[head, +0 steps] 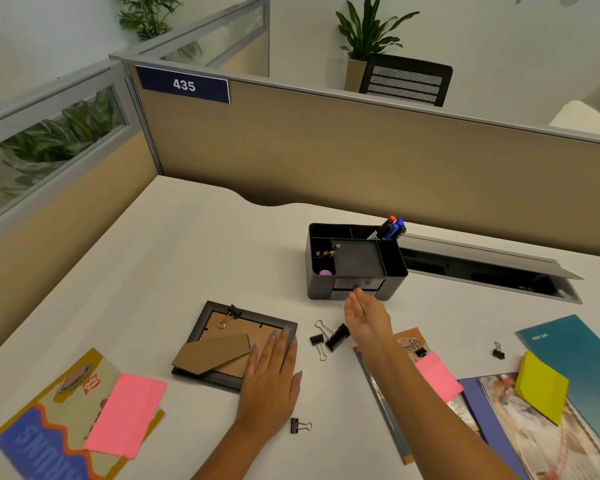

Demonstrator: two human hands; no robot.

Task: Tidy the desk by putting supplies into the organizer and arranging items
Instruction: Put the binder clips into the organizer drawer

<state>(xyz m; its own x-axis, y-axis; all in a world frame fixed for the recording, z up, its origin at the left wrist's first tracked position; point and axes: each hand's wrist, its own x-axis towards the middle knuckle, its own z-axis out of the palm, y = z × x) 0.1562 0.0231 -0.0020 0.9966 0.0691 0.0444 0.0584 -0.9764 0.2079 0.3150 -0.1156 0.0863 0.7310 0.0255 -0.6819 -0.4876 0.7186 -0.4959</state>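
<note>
Head cam: left hand (271, 379) flat, fingers straight, on face-down picture frame (234, 344) corner. Right hand (368, 318) open, holding nothing — just before organizer (355, 261) drawer, binder clips (329, 336) beside wrist; markers (392, 227) in organizer's back compartment.

1. We see a desk (187, 244) with a smooth, matt, off-white top.
2. The organizer (355, 263) looks like dark matt plastic.
3. The picture frame (236, 344) lies face down; its back (238, 332) and its stand (212, 353) look like brown cardboard, and its rim is dark and matt.
4. The binder clips (329, 336) just right of the frame are black with shiny wire handles.
5. The pink sticky notes (125, 414) on the near left are matt paper.
6. The yellow sticky notes (541, 388) on the right are matt paper too.
7. The teal folder (579, 355) on the far right shines a little.
8. The wall panel (326, 150) behind the desk looks like rough tan cloth with a grey metal edge.
</note>
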